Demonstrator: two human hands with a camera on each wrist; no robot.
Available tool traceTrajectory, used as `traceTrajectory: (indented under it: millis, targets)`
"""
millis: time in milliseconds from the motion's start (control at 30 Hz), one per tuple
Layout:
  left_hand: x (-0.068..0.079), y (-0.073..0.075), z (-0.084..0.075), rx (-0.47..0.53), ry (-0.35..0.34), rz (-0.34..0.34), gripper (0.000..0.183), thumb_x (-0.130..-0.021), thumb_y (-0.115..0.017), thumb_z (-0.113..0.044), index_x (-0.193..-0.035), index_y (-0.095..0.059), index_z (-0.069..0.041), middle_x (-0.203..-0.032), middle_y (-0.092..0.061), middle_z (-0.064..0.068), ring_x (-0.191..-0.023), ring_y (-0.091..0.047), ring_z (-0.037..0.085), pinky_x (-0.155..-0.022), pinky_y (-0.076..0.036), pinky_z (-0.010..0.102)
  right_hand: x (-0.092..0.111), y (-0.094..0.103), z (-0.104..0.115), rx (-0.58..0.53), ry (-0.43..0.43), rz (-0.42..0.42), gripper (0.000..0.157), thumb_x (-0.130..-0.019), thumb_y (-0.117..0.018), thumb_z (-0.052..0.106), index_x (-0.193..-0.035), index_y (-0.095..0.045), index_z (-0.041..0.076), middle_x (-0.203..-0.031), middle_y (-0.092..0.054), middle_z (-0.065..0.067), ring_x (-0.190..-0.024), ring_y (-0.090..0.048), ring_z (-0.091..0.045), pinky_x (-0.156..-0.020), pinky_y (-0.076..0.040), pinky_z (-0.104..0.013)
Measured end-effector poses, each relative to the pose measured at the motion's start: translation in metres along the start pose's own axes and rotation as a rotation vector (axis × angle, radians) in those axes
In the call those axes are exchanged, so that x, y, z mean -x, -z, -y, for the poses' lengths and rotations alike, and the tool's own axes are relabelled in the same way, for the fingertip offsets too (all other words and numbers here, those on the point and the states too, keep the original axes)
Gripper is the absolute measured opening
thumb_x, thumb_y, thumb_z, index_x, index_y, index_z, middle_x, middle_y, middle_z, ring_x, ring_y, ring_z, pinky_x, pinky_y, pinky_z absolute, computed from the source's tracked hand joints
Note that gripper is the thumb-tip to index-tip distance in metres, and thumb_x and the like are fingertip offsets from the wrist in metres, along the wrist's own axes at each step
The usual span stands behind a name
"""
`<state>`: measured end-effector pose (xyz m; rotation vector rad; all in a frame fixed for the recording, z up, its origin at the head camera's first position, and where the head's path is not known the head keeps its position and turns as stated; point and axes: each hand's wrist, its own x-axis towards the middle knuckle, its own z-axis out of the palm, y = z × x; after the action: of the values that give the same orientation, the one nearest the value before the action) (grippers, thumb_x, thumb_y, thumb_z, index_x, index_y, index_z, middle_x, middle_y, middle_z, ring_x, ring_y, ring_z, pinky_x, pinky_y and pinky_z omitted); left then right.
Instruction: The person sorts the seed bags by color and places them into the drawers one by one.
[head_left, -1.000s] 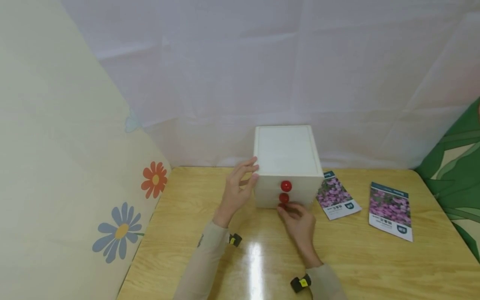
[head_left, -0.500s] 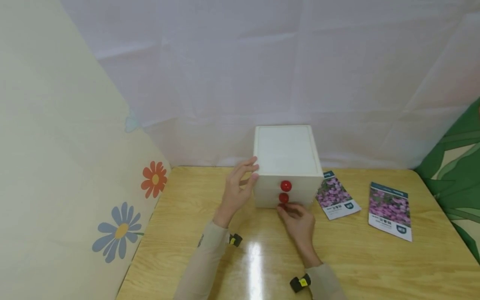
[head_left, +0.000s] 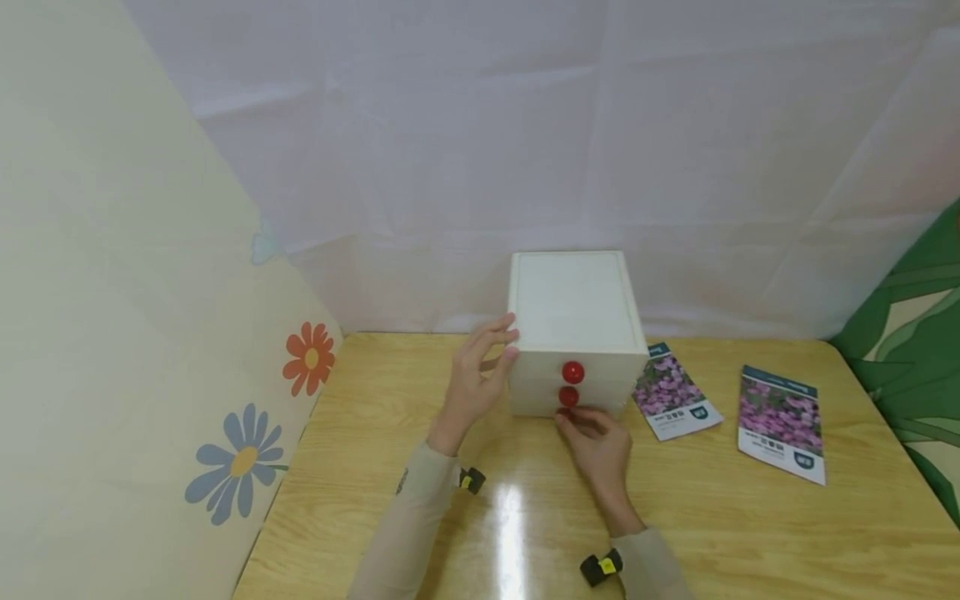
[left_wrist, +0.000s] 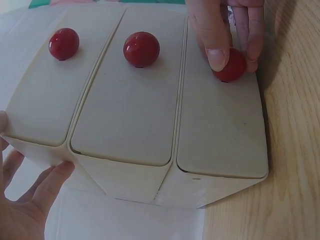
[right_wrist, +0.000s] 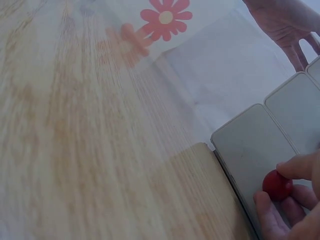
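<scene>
A small white cabinet (head_left: 577, 300) with three stacked drawers stands on the table, each drawer front bearing a round red knob. Its top knob (head_left: 573, 372) and middle knob (left_wrist: 141, 49) are untouched. Thumb and fingers of my right hand (head_left: 600, 454) pinch the bottom drawer's knob (left_wrist: 233, 66), which they partly cover in the head view. All drawer fronts sit flush with the cabinet. Against the cabinet's left side, my left hand (head_left: 472, 379) rests its fingertips, spread and fairly straight, near the top front edge.
Two flat packets printed with pink flowers lie to the right: one packet (head_left: 678, 400) beside the cabinet, the other packet (head_left: 780, 425) farther right. White cloth (head_left: 450, 167) hangs behind the wood-grain table (head_left: 750, 542). A flower-patterned wall (head_left: 150, 333) borders the left side.
</scene>
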<state>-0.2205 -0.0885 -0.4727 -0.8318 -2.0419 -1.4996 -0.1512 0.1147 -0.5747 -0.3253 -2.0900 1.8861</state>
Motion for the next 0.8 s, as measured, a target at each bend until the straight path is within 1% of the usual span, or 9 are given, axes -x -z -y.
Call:
traceTrajectory:
  millis: [200, 333, 433, 533, 633, 733, 800]
  targets:
    - [-0.0006, -0.0019, -0.0030, -0.026, 0.013, -0.014, 0.026, -0.095, -0.070, 0.012, -0.121, -0.070, 0.005, -0.146, -0.063, 0.025, -0.129, -0.066, 0.045, -0.078, -0.068, 0.041, 0.0008, 0.0008, -0.0003, 0.022, -0.008, 0.002, 0.027, -0.081, -0.093, 0.004, -0.102, -0.079, -0.006, -0.110, -0.076, -0.027, -0.074, -0.070, 0.006, -0.070, -0.063, -0.015]
    - [-0.0007, -0.0030, -0.0034, -0.033, 0.016, -0.019, 0.026, -0.094, -0.068, 0.015, -0.119, -0.069, 0.008, -0.144, -0.062, 0.029, -0.128, -0.065, 0.048, -0.079, -0.068, 0.035, 0.0015, 0.0019, 0.0005, 0.016, -0.018, 0.004, 0.026, -0.082, -0.092, 0.005, -0.102, -0.079, -0.004, -0.111, -0.077, -0.026, -0.074, -0.071, 0.006, -0.071, -0.064, -0.016]
    - [-0.0004, -0.0025, -0.0029, -0.034, 0.016, -0.016, 0.026, -0.095, -0.069, 0.014, -0.119, -0.069, 0.006, -0.145, -0.063, 0.026, -0.128, -0.066, 0.046, -0.080, -0.067, 0.029, 0.0025, 0.0023, 0.0011, 0.004, -0.017, 0.007, 0.025, -0.082, -0.092, 0.006, -0.102, -0.080, -0.004, -0.111, -0.077, -0.026, -0.074, -0.071, 0.005, -0.070, -0.064, -0.016]
    - [-0.0005, -0.0013, -0.0029, -0.025, 0.017, -0.008, 0.026, -0.097, -0.070, 0.009, -0.122, -0.070, 0.002, -0.147, -0.063, 0.021, -0.130, -0.066, 0.041, -0.082, -0.066, 0.026, 0.0029, 0.0026, 0.0010, 0.002, -0.016, 0.007, 0.024, -0.082, -0.092, 0.005, -0.101, -0.080, -0.003, -0.110, -0.078, -0.026, -0.073, -0.072, 0.005, -0.070, -0.064, -0.016]
    - [-0.0005, 0.0000, -0.0033, -0.009, 0.014, 0.000, 0.026, -0.099, -0.070, 0.005, -0.124, -0.071, -0.001, -0.149, -0.063, 0.018, -0.131, -0.066, 0.039, -0.082, -0.066, 0.028, 0.0031, 0.0024, 0.0017, -0.003, -0.017, 0.003, 0.024, -0.082, -0.092, 0.004, -0.100, -0.080, -0.004, -0.110, -0.077, -0.027, -0.073, -0.071, 0.005, -0.070, -0.064, -0.016]
    - [-0.0001, 0.0007, -0.0027, -0.003, 0.013, 0.004, 0.023, -0.102, -0.069, -0.001, -0.125, -0.070, -0.001, -0.150, -0.062, 0.016, -0.132, -0.066, 0.038, -0.082, -0.067, 0.033, 0.0036, 0.0022, 0.0021, -0.010, -0.023, 0.002, 0.025, -0.081, -0.092, 0.003, -0.101, -0.079, -0.005, -0.109, -0.077, -0.027, -0.072, -0.072, 0.004, -0.070, -0.064, -0.017]
    - [0.0004, 0.0012, -0.0022, -0.002, 0.018, 0.005, 0.022, -0.105, -0.068, -0.009, -0.125, -0.070, -0.001, -0.151, -0.062, 0.016, -0.132, -0.066, 0.037, -0.081, -0.068, 0.038, 0.0041, 0.0021, 0.0015, -0.014, -0.026, 0.002, 0.026, -0.081, -0.093, 0.003, -0.101, -0.079, -0.005, -0.109, -0.077, -0.028, -0.072, -0.072, 0.004, -0.070, -0.064, -0.017]
